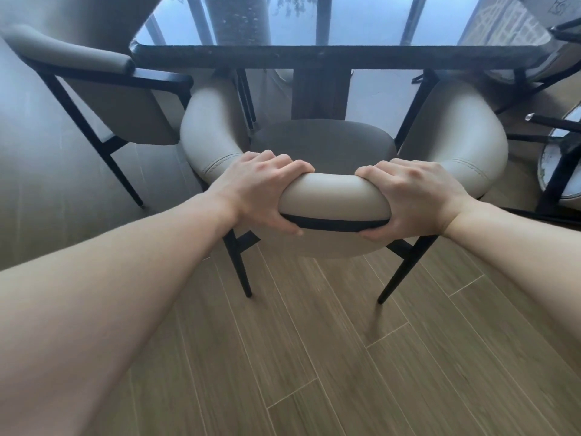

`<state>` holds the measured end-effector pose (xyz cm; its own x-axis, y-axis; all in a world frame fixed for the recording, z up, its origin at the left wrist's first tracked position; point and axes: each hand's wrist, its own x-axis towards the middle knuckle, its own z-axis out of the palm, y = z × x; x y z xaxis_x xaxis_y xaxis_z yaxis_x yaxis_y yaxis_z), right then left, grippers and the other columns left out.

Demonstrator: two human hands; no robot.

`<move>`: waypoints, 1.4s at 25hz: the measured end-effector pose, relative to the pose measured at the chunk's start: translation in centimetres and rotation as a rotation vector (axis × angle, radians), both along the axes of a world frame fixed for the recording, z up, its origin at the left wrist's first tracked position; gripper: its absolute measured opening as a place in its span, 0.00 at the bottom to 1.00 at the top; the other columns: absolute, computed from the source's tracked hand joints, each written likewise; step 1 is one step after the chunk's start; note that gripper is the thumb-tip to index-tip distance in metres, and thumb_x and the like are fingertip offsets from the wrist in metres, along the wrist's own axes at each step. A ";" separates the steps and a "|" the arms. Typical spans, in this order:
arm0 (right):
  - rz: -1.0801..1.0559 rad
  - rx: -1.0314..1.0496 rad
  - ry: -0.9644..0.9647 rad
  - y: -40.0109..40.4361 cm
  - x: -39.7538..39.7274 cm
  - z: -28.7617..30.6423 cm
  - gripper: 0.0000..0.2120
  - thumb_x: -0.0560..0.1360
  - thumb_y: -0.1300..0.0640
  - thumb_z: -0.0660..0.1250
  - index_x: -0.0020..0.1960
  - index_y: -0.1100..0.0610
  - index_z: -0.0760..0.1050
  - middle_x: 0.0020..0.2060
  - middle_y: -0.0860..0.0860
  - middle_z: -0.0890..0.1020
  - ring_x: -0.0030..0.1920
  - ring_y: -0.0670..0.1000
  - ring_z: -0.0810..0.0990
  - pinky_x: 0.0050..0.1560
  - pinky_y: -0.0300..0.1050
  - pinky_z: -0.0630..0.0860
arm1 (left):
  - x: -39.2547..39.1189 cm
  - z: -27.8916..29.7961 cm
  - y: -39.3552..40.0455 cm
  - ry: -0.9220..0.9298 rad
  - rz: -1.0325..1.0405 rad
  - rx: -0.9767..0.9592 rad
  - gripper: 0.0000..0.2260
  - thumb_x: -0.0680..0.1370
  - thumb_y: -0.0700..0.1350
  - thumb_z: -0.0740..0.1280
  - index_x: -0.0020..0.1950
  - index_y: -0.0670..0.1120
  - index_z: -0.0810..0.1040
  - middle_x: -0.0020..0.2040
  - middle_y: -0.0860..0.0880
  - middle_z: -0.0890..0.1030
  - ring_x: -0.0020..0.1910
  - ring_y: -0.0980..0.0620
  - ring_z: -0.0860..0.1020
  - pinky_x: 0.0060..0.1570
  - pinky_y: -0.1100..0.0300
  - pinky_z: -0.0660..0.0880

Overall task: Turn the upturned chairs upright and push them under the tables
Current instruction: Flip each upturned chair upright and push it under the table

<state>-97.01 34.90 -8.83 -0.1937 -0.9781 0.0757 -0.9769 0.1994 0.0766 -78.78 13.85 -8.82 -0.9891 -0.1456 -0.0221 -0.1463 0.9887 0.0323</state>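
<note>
A beige padded chair (pixel 333 191) with a curved backrest and black legs stands upright on the wooden floor, facing the dark glossy table (pixel 330 55). Its armrest ends and the front of its seat reach under the table's near edge. My left hand (pixel 261 187) grips the left part of the backrest, fingers over the top and thumb underneath. My right hand (pixel 415 196) grips the right part in the same way. The chair's front legs are hidden behind the seat.
A second beige chair (pixel 103 89) stands upright at the table's left side. At the right edge, black chair legs (pixel 553 121) stick out over another table. A dark pedestal (pixel 320 92) holds up the table. Wooden floor (pixel 314 357) lies open behind the chair.
</note>
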 end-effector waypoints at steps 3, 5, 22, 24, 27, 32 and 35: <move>-0.031 0.002 -0.023 0.0 0.3 0.3 0.41 0.59 0.27 0.64 0.63 0.51 0.73 0.47 0.49 0.81 0.48 0.57 0.80 0.47 0.50 0.77 | 0.5 0.1 0.8 0.018 0.075 -0.002 0.41 0.61 0.72 0.73 0.70 0.58 0.67 0.60 0.53 0.77 0.60 0.47 0.74 0.64 0.52 0.67; -0.086 0.011 -0.046 0.2 0.8 0.3 0.40 0.59 0.26 0.65 0.62 0.50 0.71 0.47 0.49 0.78 0.49 0.55 0.78 0.50 0.50 0.73 | 0.5 0.5 1.1 -0.013 0.126 -0.024 0.42 0.61 0.73 0.72 0.69 0.57 0.66 0.59 0.52 0.75 0.61 0.47 0.72 0.66 0.51 0.65; -0.716 -0.219 -1.214 5.0 13.5 15.8 0.16 0.75 0.47 0.67 0.61 0.51 0.75 0.58 0.48 0.79 0.53 0.48 0.77 0.45 0.43 0.73 | 11.0 16.1 15.2 0.449 0.748 1.166 0.08 0.79 0.51 0.69 0.57 0.62 0.79 0.54 0.64 0.82 0.52 0.65 0.79 0.52 0.63 0.74; -0.653 -0.369 -1.304 5.0 15.6 21.5 0.08 0.75 0.50 0.68 0.53 0.49 0.78 0.50 0.46 0.82 0.51 0.47 0.80 0.48 0.44 0.78 | 11.7 21.7 15.5 0.529 0.724 1.198 0.11 0.76 0.54 0.68 0.58 0.60 0.79 0.58 0.60 0.82 0.58 0.59 0.79 0.58 0.58 0.76; -0.549 -0.430 -1.405 5.0 19.7 28.8 0.05 0.75 0.51 0.68 0.50 0.46 0.79 0.47 0.43 0.82 0.53 0.45 0.81 0.57 0.51 0.80 | 13.9 29.5 15.9 0.691 0.715 1.232 0.13 0.74 0.55 0.66 0.57 0.60 0.80 0.59 0.58 0.82 0.62 0.54 0.79 0.65 0.50 0.75; -0.430 -0.328 -1.445 3.1 24.6 36.7 0.07 0.77 0.51 0.67 0.54 0.46 0.80 0.51 0.45 0.83 0.56 0.48 0.82 0.61 0.54 0.78 | 18.5 36.4 15.2 0.899 0.724 1.263 0.12 0.73 0.55 0.66 0.55 0.60 0.83 0.53 0.60 0.84 0.61 0.58 0.80 0.64 0.51 0.75; -0.406 -0.327 -1.461 1.9 28.8 39.1 0.13 0.76 0.51 0.68 0.60 0.47 0.79 0.54 0.45 0.83 0.58 0.47 0.81 0.63 0.54 0.77 | 22.2 38.5 14.0 0.868 0.694 1.321 0.13 0.71 0.58 0.66 0.54 0.62 0.83 0.53 0.65 0.84 0.59 0.61 0.81 0.59 0.55 0.75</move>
